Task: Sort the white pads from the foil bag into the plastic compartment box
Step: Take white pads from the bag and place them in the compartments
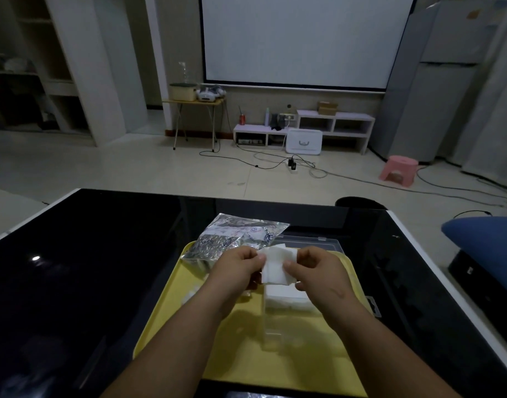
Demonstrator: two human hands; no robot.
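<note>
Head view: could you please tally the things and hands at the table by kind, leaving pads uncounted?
Tray: 1
Bag: 1
Box: 1
Hands: 2, left hand and right hand, both pinching a pad
Total: 5

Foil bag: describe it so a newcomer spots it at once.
On the black table sits a yellow tray. The foil bag lies over its far left corner, beyond the left hand. It alone is crinkled and silvery; the neighbouring plastic box is clear.

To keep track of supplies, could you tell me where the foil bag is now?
In the head view, the foil bag lies on the yellow tray's far left corner, just beyond the left hand.
</note>
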